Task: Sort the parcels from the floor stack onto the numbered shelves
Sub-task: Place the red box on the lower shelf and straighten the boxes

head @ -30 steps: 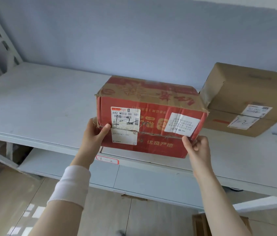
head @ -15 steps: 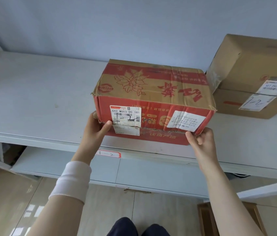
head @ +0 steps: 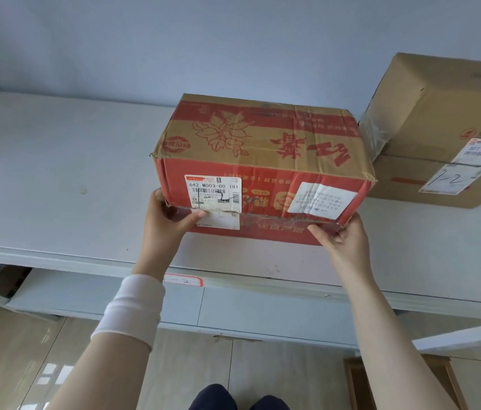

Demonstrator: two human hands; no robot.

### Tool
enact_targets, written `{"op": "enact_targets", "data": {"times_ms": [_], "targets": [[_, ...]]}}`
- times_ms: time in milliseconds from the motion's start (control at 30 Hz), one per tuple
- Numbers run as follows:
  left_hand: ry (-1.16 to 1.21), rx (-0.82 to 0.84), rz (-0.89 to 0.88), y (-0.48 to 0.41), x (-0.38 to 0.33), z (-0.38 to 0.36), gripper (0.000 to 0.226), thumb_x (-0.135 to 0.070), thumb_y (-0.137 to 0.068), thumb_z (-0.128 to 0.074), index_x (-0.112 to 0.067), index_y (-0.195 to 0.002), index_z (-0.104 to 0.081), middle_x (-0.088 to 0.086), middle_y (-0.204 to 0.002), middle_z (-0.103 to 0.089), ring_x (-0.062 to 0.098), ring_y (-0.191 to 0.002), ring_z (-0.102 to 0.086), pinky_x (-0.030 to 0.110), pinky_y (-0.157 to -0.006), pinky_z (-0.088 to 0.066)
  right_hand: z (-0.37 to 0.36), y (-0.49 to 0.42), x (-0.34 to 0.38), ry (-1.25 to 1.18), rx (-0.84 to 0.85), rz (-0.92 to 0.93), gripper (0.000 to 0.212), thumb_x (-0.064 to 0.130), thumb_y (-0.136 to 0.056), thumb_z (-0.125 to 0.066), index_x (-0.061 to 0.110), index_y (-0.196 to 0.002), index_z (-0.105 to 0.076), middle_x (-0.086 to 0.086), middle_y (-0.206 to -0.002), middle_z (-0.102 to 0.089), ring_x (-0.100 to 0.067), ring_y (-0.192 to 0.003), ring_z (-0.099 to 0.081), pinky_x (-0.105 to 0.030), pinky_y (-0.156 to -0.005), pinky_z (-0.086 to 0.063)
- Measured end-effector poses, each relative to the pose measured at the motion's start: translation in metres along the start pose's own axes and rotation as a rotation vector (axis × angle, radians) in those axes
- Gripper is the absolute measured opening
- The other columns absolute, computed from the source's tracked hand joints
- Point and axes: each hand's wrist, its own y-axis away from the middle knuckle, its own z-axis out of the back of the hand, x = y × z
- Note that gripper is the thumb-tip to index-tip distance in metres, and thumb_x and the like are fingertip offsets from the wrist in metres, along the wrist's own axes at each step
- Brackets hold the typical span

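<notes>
One red-and-tan parcel, label side toward the camera, lies on the pale shelf, set back from its front edge; whether its base rests fully cannot be told. L. hand grips the lower-left corner, thumb across the front face over the white label. R. hand grips the lower-right corner, fingers curled. Both forearms reach up and fwd; white cuff on the L. wrist. Brown carton marked 1-2 stands just beside the parcel, to its right. Red-edged tag on the shelf lip.
</notes>
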Motion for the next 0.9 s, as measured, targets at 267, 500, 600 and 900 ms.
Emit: {"op": "enact_targets", "data": {"times_ms": [267,500,600,900], "targets": [[0.008,0.019,-0.041,-0.062,0.015,-0.016,0.045,-0.004,-0.069,-0.08,-0.021,-0.099,-0.051,0.001,-0.102,-0.066,0.014,-0.097,-0.065,0.03,-0.087,-0.051,-0.014,-0.062,-0.006,0.051,-0.016,0.062,0.052,0.013,-0.075,-0.077,0.021,-0.12,-0.051,0.009,-0.108,-0.064,-0.011,-0.104,-0.063,-0.03,-0.093,-0.049],[0.001,-0.004,-0.055,-0.089,0.017,-0.031,0.046,-0.004,-0.072,-0.078,-0.011,-0.109,-0.051,-0.009,-0.095,-0.065,-0.006,-0.079,-0.064,0.019,-0.076,-0.052,-0.025,-0.095,-0.014,0.06,-0.046,0.092,0.052,0.018,-0.075,-0.077,0.017,-0.121,-0.053,0.005,-0.111,-0.065,-0.013,-0.106,-0.062,-0.036,-0.096,-0.049],[0.006,-0.002,-0.062,-0.095,0.019,-0.033,0.045,-0.005,-0.072,-0.078,-0.012,-0.108,-0.052,-0.008,-0.097,-0.066,0.003,-0.086,-0.065,0.026,-0.081,-0.052,-0.028,-0.102,-0.015,0.063,-0.06,0.097,0.055,0.018,-0.075,-0.077,0.014,-0.124,-0.052,0.005,-0.113,-0.065,-0.012,-0.106,-0.063,-0.036,-0.097,-0.049],[-0.027,0.036,-0.042,-0.077,0.007,-0.031,0.048,-0.004,-0.076,-0.075,-0.02,-0.114,-0.051,-0.006,-0.107,-0.064,0.008,-0.097,-0.061,0.015,-0.08,-0.048,-0.03,-0.077,-0.001,0.137,-0.035,-0.043,0.1,0.058,-0.062,-0.073,0.017,-0.143,-0.032,0.0,-0.146,-0.042,-0.016,-0.135,-0.04,-0.044,-0.11,-0.036]]}}
